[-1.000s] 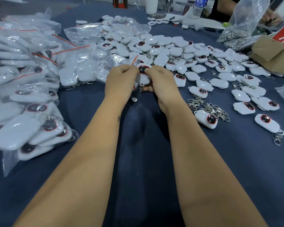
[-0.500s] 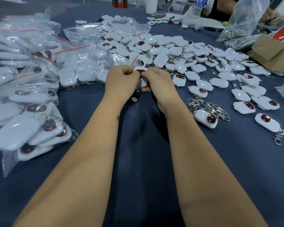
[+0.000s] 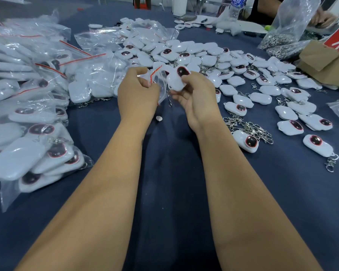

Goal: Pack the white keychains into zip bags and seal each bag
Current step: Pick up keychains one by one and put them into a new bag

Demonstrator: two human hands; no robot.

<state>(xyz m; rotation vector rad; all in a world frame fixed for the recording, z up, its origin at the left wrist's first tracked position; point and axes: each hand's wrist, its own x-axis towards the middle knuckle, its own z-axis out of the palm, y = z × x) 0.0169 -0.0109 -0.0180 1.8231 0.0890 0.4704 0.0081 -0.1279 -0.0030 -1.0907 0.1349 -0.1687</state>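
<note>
White plastic: a keychain point(image 3: 177, 80) with a dark, red-rimmed face sits in the fingers of the right hand point(image 3: 196, 94), its metal clip dangling below, just beside the mouth of a small zip bag point(image 3: 157, 79).
Left hand: the left hand point(image 3: 137, 92) pinches the clear zip bag by its red-striped top edge, fingers curled round the film.
Right hand: fingers and thumb curl round the keychain, holding it above the worktop point(image 3: 174, 173); it is not yet inside the bag.
Step in hand: judged from the pose, one keychain is about to be slid into the bag; sealing has not begun.
Done: left of the two hands, a deep heap of filled bags point(image 3: 27, 114) covers the worktop, each with a white keychain inside; whether every strip is pressed closed cannot be told.
Left to do: behind and right of the hands, a wide spread of loose keychains point(image 3: 233, 75) lies unbagged, dozens at least.
Spare parts: a tangle of metal clips point(image 3: 249, 128) lies right of the right wrist, next to one loose keychain.
Progress: a large share appears packed, yet a comparable pile waits.
</note>
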